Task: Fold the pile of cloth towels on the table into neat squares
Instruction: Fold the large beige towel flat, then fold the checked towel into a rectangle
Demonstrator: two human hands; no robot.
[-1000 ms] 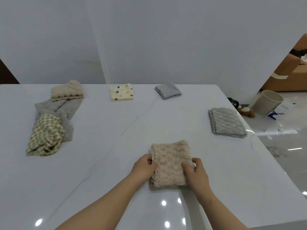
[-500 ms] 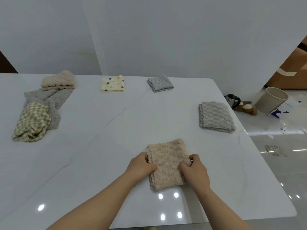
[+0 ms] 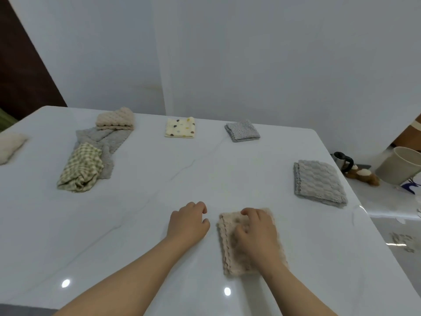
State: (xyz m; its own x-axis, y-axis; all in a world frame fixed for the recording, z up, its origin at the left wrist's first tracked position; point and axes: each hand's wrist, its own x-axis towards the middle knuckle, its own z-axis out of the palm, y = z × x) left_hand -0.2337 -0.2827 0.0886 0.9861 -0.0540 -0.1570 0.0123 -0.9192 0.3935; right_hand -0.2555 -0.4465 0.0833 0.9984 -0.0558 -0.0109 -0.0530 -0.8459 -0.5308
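Note:
A folded beige textured towel [image 3: 224,247] lies near the front edge of the white table [image 3: 159,183]. My right hand [image 3: 257,236] rests on top of it with bent fingers dug into the cloth, covering most of it. My left hand [image 3: 188,222] sits on the bare table just left of the towel, loosely curled and holding nothing. At the back left is a pile: a crumpled green checked cloth [image 3: 80,168] on a loose grey towel [image 3: 102,139], with a folded beige towel [image 3: 115,119] behind.
Folded squares lie around the table: a grey textured one [image 3: 319,183] at the right edge, a cream spotted one [image 3: 180,127] and a grey speckled one [image 3: 242,131] at the back. A cream cloth [image 3: 9,147] lies far left. On the floor to the right are a kettle [image 3: 342,161], a soft toy [image 3: 362,175] and a bucket [image 3: 398,167].
My left hand has let go of the beige towel and now rests beside it. My right hand has moved from the towel's right edge onto its top. The view has tilted up.

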